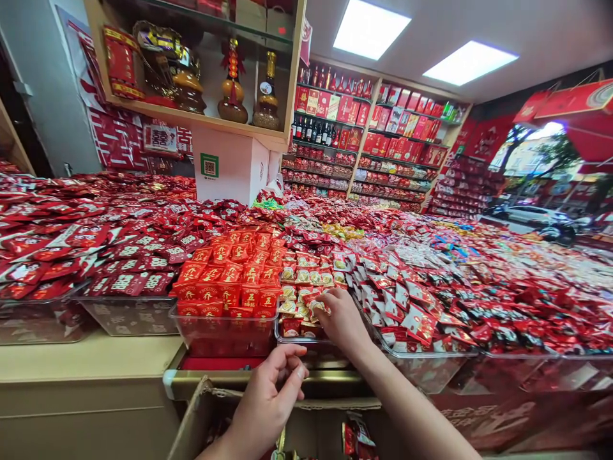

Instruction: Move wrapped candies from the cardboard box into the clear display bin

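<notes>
My right hand (343,322) reaches into a clear plastic bin (311,342) of small red, white and gold wrapped candies. Its fingertips are closed on a candy packet (317,306) in the upper layer; the far fingers are partly hidden. My left hand (272,396) hovers in front of that bin, above a cardboard box (316,415). Its fingers are loosely curled, with a gap to the thumb, and nothing shows between them. Several wrapped packets (357,437) lie inside the box, partly covered by my arms.
Left of the candies stands a bin of orange-red packets (230,278). Red and white packets (407,300) fill a bin on the right. A wooden cabinet with bottles (233,83) overhangs the display at left. Stocked shelves (364,134) line the back wall.
</notes>
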`<action>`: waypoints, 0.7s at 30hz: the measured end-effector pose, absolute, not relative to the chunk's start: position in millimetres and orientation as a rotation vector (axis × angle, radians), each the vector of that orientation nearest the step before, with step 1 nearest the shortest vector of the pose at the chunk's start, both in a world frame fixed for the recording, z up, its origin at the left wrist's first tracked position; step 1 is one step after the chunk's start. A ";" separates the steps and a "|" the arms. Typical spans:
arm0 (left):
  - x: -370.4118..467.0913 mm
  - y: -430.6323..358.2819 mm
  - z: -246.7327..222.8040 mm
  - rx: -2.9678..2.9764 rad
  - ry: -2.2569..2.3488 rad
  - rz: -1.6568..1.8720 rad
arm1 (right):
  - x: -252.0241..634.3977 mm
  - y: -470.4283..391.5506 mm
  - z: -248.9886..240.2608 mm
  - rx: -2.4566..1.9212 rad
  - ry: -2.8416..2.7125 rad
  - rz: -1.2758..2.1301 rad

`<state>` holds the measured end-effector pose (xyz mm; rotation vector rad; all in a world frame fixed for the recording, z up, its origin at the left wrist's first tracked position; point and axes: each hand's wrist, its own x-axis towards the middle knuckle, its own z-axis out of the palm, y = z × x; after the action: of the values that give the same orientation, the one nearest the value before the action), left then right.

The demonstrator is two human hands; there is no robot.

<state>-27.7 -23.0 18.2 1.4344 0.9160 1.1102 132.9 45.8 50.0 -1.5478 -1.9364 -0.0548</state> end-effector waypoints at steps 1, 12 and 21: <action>-27.8 -23.0 18.8 1.439 0.924 1.105 | 132.4 48.2 51.1 -1.524 -1.982 -0.040; -26.6 -23.8 17.9 1.473 0.964 1.036 | 136.3 49.7 69.0 -1.699 -2.032 -0.069; -25.1 -23.5 19.2 1.448 0.980 1.063 | 137.0 -53.9 -6.9 -1.419 -2.101 1.297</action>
<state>-25.1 -23.5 19.2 1.4477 0.9795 1.0629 137.0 -53.9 -6.9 -1.4194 -2.1014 1.2972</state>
